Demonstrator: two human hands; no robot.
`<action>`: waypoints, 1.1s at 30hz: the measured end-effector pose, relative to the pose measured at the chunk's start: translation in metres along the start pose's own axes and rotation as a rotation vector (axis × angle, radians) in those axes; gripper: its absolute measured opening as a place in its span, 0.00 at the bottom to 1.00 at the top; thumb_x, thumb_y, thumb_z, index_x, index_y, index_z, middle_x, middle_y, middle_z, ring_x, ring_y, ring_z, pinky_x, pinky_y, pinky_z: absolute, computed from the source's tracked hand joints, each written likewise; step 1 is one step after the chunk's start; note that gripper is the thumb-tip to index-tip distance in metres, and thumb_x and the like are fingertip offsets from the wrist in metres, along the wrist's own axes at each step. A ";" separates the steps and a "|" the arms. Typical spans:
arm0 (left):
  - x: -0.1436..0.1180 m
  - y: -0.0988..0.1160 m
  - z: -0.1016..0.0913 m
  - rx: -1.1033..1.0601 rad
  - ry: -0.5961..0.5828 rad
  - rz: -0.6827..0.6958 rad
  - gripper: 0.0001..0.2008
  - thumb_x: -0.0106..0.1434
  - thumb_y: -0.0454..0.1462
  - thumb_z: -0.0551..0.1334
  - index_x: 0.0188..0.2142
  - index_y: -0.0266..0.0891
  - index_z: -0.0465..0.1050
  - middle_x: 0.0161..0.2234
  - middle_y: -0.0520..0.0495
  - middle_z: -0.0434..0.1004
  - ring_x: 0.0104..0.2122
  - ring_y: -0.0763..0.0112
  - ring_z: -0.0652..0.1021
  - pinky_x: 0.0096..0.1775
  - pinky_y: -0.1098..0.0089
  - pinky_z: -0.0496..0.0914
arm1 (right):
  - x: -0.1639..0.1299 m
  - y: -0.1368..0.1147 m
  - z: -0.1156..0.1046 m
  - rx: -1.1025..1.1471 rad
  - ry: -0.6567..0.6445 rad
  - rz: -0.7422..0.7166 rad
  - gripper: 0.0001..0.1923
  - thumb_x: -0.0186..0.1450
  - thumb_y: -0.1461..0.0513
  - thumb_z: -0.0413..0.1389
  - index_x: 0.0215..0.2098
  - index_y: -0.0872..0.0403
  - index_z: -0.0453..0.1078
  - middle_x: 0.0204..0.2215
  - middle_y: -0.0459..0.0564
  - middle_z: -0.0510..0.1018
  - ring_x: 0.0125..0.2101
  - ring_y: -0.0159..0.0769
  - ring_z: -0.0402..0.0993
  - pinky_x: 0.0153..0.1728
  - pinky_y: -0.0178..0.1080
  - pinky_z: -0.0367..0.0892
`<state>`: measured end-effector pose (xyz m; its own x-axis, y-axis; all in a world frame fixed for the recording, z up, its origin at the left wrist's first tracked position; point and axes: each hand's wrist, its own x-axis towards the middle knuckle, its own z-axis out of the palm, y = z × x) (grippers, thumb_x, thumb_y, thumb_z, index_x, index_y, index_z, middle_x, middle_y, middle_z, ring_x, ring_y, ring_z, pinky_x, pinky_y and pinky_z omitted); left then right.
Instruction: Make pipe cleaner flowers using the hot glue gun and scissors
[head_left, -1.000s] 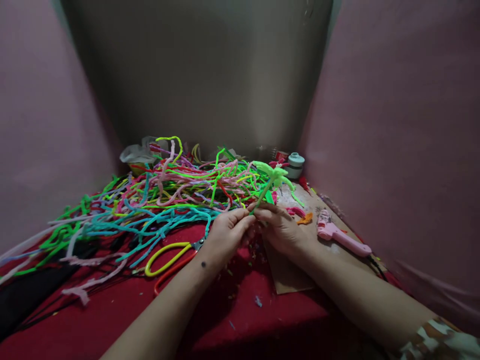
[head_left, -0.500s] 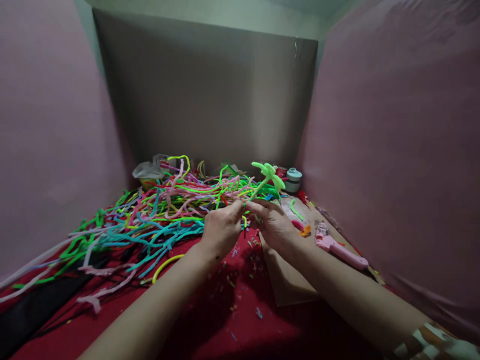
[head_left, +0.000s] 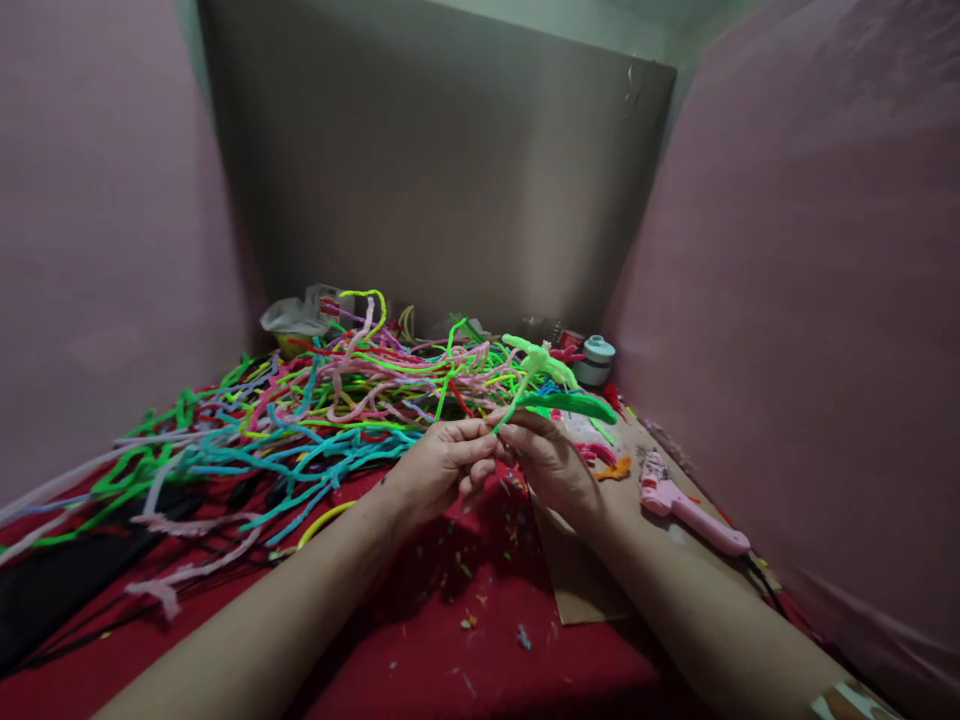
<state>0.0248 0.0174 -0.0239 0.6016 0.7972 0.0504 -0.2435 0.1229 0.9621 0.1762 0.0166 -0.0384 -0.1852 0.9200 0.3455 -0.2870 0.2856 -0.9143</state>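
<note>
Between my hands is a light green pipe-cleaner flower (head_left: pixel 541 362), its petals up and its stem slanting down to my fingertips. A darker green pipe-cleaner leaf (head_left: pixel 574 405) sticks out to the right from the same stem, above my right hand. My left hand (head_left: pixel 439 468) pinches the lower end of the stem with thumb and forefinger. Right beside it, my right hand (head_left: pixel 553 462) pinches the stem and the leaf's base. The exact joint of leaf and stem is hidden by my fingers.
A tangled heap of coloured pipe cleaners (head_left: pixel 352 400) spreads over the left and back of the red cloth (head_left: pixel 450 640). On the right, a pink glue gun (head_left: pixel 694 515) lies on cardboard (head_left: pixel 581 580), with an orange piece (head_left: pixel 615 468) nearby. A pale jar (head_left: pixel 598 362) stands behind.
The dark green leaf now swings out clearly to the right of the stem. My left hand has turned so its fingers show more, and the flower faces a little differently. The view has shifted slightly.
</note>
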 end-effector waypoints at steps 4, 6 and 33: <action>-0.001 -0.001 0.004 0.304 0.100 0.067 0.12 0.60 0.42 0.57 0.24 0.38 0.63 0.16 0.57 0.62 0.12 0.80 0.61 0.18 0.76 0.60 | -0.002 0.005 0.000 0.067 0.038 0.023 0.03 0.57 0.62 0.59 0.28 0.53 0.74 0.22 0.42 0.69 0.22 0.27 0.58 0.26 0.34 0.56; -0.001 -0.004 0.005 0.641 0.208 0.192 0.12 0.61 0.41 0.55 0.23 0.38 0.63 0.18 0.55 0.64 0.16 0.78 0.65 0.22 0.75 0.60 | -0.003 0.007 0.000 0.064 0.089 0.043 0.03 0.56 0.62 0.59 0.29 0.53 0.75 0.22 0.43 0.69 0.22 0.27 0.58 0.25 0.33 0.56; -0.004 -0.002 0.002 0.042 0.054 0.005 0.11 0.58 0.39 0.61 0.24 0.36 0.66 0.14 0.58 0.65 0.10 0.84 0.62 0.14 0.80 0.60 | -0.001 0.004 -0.008 0.039 -0.014 0.079 0.10 0.56 0.59 0.61 0.36 0.52 0.77 0.22 0.43 0.69 0.21 0.25 0.59 0.23 0.32 0.55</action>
<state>0.0246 0.0127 -0.0258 0.5583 0.8286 0.0415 -0.2135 0.0952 0.9723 0.1827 0.0190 -0.0439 -0.2218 0.9353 0.2759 -0.3072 0.2015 -0.9301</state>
